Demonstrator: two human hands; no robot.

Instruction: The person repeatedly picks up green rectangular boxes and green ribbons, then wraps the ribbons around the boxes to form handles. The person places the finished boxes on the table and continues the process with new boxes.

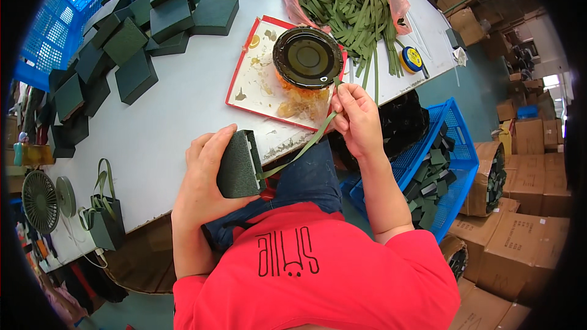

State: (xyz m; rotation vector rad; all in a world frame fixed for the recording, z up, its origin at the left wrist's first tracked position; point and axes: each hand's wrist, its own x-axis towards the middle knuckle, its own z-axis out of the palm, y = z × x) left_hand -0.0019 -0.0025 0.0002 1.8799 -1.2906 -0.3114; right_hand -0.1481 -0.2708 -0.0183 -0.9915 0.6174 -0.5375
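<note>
My left hand (205, 174) is closed round a small dark green box (237, 165), thumb below and fingers along its far side. A flat green ribbon (307, 145) runs from the box's right side up to my right hand (358, 116). There, the fingers pinch the ribbon close to its other end, whose tip reaches the rim of a round black pot (307, 58). Amber, glue-like residue (306, 105) coats the pot's side and the white board (247, 82) with red edges under it. How the ribbon is fixed to the box is hidden.
Many dark green boxes (136, 77) lie at the table's far left beside blue crates (52, 33). A pink bag (398, 6) spills green ribbons (348, 9). A finished-looking box with ribbon handles (105, 223) and a fan (40, 201) stand left. Another blue crate (461, 165) holds green pieces at right.
</note>
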